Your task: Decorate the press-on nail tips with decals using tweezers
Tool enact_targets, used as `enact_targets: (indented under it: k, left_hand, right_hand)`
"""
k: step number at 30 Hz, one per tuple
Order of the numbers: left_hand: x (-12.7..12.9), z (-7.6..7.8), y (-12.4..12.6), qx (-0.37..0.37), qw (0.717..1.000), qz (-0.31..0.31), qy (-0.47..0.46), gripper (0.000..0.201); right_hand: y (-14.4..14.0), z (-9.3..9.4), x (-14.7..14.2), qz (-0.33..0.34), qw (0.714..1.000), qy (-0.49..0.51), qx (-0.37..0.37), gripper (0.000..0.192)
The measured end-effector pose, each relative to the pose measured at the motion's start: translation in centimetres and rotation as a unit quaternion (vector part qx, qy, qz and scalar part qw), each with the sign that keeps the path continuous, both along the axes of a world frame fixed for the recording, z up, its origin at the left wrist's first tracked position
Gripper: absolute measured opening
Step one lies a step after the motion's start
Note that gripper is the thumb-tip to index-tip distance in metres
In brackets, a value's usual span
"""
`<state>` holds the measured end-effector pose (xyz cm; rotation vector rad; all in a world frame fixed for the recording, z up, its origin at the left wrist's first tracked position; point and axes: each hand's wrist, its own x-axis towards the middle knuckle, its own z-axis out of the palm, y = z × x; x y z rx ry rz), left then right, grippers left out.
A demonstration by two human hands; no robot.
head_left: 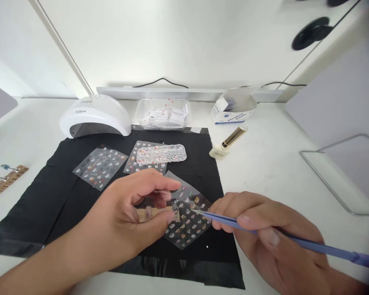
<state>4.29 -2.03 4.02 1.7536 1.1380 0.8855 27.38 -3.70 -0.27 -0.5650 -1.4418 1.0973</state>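
White table [273,164] under bright light, seen from the head camera: a black mat [58,196] covers its middle, with a white nail lamp [95,116], a clear tub of small packets [163,114] and an open box of pads [233,110] lined along the far edge, and a gold-capped bottle [229,142] lying on its side just off the mat.

Two sticker sheets [101,167] and a clear strip of nail tips [161,154] lie flat on the far half of the mat. A third, the sticker sheet being worked [187,225], lies tilted between both hands, near the mat's front edge.

Left hand [132,217] is curled, thumb and fingers closed narrowly on a small tan stick [155,213] that seems to carry a nail tip; the tip itself is too hidden to make out.

Right hand [270,237] pinches blue tweezers [295,241] in a pen grip. Their long axis runs from lower right up to the left, the point touching or just above the sheet's near-right part, just beside the left fingertips [169,216]. Whether a sticker sits in the point cannot be told. The right hand's tool is nearer the sheet than the left hand's stick.
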Motion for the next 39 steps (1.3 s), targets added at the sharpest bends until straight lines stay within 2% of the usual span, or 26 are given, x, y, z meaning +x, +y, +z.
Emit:
enact_targets:
  k: [6,11,16,30,39]
  left_hand:
    - [0.0,-0.3,-0.4,0.014,0.999,-0.046,-0.004,0.031]
    - [0.0,-0.5,-0.3,0.051,0.997,-0.042,0.034,0.024]
    - [0.2,-0.3,-0.3,0.088,0.992,-0.065,0.056,0.026]
    - [0.3,-0.2,-0.7,0.060,0.996,-0.057,0.039,0.026]
    - [0.3,-0.3,-0.7,0.048,0.996,-0.058,0.046,0.026]
  right_hand:
    - [-0.2,-0.4,0.1,0.034,0.999,-0.016,0.008,0.026]
    - [-0.6,0.0,0.1,0.023,0.999,-0.042,0.004,0.024]
    - [-0.9,-0.1,0.0,0.021,0.998,-0.065,0.010,0.029]
    - [-1.0,-0.3,0.0,0.019,0.997,-0.070,0.039,0.030]
    - [-1.0,-0.6,-0.2,0.007,0.997,-0.067,0.030,0.032]
